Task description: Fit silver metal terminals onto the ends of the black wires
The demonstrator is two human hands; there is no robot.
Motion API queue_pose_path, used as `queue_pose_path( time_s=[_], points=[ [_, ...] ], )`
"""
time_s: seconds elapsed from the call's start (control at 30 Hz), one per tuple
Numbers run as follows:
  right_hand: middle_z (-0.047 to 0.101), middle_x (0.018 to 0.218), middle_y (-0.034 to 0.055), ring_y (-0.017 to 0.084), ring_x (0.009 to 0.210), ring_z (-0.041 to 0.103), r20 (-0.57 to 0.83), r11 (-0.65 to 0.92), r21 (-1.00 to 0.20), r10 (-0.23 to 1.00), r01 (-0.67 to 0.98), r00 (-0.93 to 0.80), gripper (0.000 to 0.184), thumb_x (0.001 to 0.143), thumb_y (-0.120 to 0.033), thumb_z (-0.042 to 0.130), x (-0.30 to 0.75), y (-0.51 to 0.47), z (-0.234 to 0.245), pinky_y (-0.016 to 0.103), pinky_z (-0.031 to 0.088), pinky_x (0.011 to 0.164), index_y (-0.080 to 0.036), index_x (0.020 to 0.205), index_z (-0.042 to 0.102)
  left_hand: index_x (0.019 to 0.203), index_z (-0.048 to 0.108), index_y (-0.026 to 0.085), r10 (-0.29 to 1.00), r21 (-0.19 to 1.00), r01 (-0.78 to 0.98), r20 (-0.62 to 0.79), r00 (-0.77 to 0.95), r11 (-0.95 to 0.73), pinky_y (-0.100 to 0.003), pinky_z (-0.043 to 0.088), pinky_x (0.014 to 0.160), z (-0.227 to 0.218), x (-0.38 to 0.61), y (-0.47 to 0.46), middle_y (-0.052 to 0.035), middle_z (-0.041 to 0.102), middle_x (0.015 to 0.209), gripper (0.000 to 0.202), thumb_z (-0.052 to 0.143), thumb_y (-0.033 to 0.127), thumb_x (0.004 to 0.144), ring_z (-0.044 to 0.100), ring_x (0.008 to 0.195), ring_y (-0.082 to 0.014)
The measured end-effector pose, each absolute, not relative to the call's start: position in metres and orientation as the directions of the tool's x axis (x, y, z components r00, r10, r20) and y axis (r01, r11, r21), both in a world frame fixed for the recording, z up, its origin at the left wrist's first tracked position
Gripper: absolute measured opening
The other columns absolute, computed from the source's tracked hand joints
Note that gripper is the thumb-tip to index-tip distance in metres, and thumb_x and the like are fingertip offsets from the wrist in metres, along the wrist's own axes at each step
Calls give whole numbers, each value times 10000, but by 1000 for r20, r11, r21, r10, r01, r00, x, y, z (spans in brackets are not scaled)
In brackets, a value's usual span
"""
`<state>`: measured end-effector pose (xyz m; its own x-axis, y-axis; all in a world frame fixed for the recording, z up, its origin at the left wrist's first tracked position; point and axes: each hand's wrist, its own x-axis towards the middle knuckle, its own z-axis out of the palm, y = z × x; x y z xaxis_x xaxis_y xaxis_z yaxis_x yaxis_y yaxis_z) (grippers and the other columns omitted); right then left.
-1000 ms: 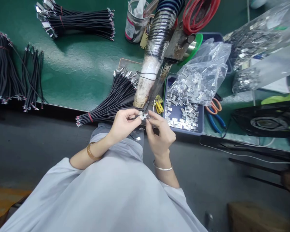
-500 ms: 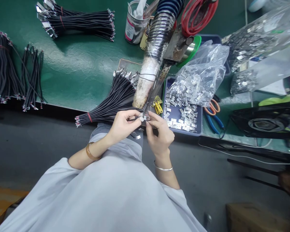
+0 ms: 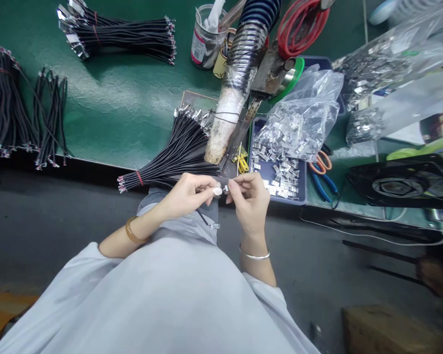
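My left hand [image 3: 192, 194] is closed, thumb against fingers, on the end of a thin black cable [image 3: 202, 216]. That cable hangs below the hand, with a silver connector [image 3: 214, 226] at its lower end. Something white shows at the left thumb tip. Just to the right, my right hand [image 3: 251, 199] pinches a small silver USB connector [image 3: 226, 189], mostly covered by the fingers. A narrow gap seems to lie between the two hands' fingertips. Beyond the left hand lies a bundle of black cables [image 3: 170, 157] tied with a red band.
A blue tray [image 3: 303, 184] holds many loose connectors and a clear bag [image 3: 313, 98]. A taped hose [image 3: 229, 103] and soldering iron [image 3: 239, 132] reach over the work spot. Pliers [image 3: 323, 182] and a black fan [image 3: 402, 184] stand right; more cable bundles [image 3: 125, 39] lie left.
Both hands have come slightly down towards the body. My right fingers have drawn a little away from the left ones, and the hanging connector sits lower.
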<state>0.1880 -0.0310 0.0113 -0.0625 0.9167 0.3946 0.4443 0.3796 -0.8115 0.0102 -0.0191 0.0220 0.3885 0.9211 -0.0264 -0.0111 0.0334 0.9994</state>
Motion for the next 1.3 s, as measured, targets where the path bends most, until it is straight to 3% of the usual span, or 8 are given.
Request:
queue_pose_path(
  time_s=[0.13,0.23,0.43,0.67,0.87,1.03,1.13,1.3],
  points=[
    [556,566,-97,68,395,487,603,520,-543,788,659,-124,53,998,-274,622,188,-34,15,191,395,426,-227,984,641,669,659,147,900,968,-139,-135,415,209,-207,297,413,21,7,-12,19,561,486,359,713,458,839,360,390,-55],
    [538,528,-104,65,395,458,649,611,-376,710,696,-273,41,985,-225,649,187,-35,17,198,381,454,-217,1019,669,699,670,144,903,962,-168,-130,410,215,-200,271,402,21,7,-12,31,539,481,325,721,441,822,350,391,-48],
    [579,563,-87,65,392,461,591,564,-421,765,711,-257,89,1001,-194,592,185,-34,14,199,360,446,-213,926,636,623,604,158,906,975,-127,-116,408,182,-192,275,411,18,8,-14,36,503,471,385,712,461,835,367,413,-47],
    [647,601,-57,87,459,526,632,621,-272,691,735,-350,52,982,-157,623,187,-34,12,215,415,520,-192,954,649,673,596,163,893,977,-95,-135,430,193,-203,284,408,15,7,-14,37,518,487,389,667,488,874,364,386,-52],
    [705,666,-30,78,454,518,596,574,-395,754,718,-275,95,976,-157,616,188,-35,12,224,395,491,-192,921,685,675,569,165,914,992,-49,-89,396,118,-191,338,483,12,10,-16,43,502,512,359,625,445,892,428,470,-68],
    [706,661,-34,70,421,457,487,446,-605,863,659,-137,145,982,-206,611,188,-37,8,222,377,454,-205,902,732,702,543,173,867,982,-42,-143,477,185,-180,280,420,15,6,-15,47,502,516,366,582,464,921,367,413,-49],
    [715,674,-34,81,445,518,414,399,-704,903,587,-116,138,979,-234,616,188,-39,6,211,414,460,-210,911,734,704,530,177,855,975,-42,-170,490,218,-179,260,398,15,4,-15,47,504,516,375,575,478,924,356,394,-46],
    [734,704,-26,73,453,545,494,454,-633,861,627,-125,64,961,-230,669,187,-43,9,207,405,458,-216,935,725,681,535,173,893,995,-21,-80,444,99,-181,306,450,15,6,-16,49,493,520,351,560,414,935,387,439,-54]
  ],
)
